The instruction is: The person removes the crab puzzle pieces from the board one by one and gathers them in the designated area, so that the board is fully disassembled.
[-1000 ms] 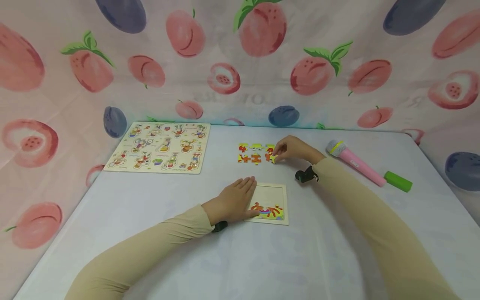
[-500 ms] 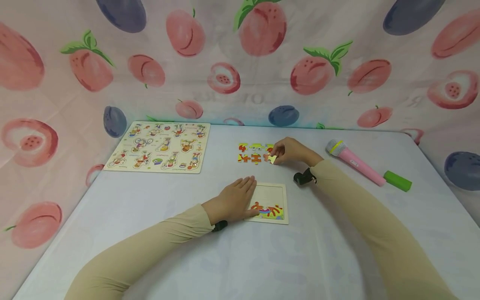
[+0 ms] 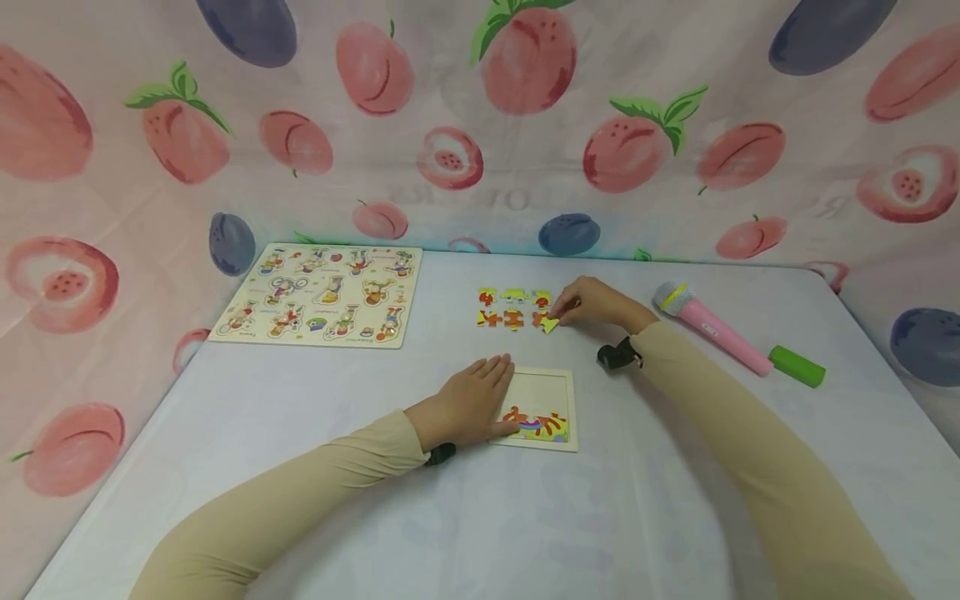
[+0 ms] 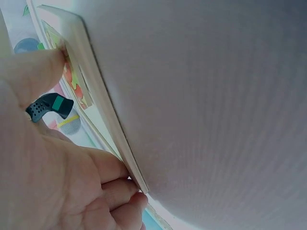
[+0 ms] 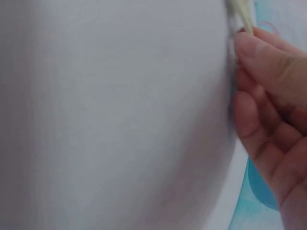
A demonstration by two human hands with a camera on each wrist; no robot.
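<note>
My left hand (image 3: 467, 402) lies over the left side of a small wooden puzzle tray (image 3: 572, 408), with fingers extended and thumb on its lower part. In the left wrist view, the thumb and fingertips touch the tray's edge (image 4: 108, 108). Joined crab-picture pieces (image 3: 546, 425) fill the bottom of the tray; the bare board shows above. Farther back, my right hand (image 3: 594, 302) pinches a yellow and red puzzle piece (image 3: 550, 323) between thumb and finger. It is at the right end of two rows of loose puzzle pieces (image 3: 513, 318). The right wrist view catches only the piece's pale edge (image 5: 243, 14).
A large wooden board with cartoon figures (image 3: 315, 296) lies at the back left. To the right are a pink toy microphone (image 3: 712, 327) and a green block (image 3: 797, 366). A fruit-printed cloth (image 3: 510, 158) hangs behind the white table (image 3: 300, 392).
The pinched piece was at the row's right end, then tipped to show its pale side; now its printed face shows again, slightly lower. The left hand has stayed on the tray.
</note>
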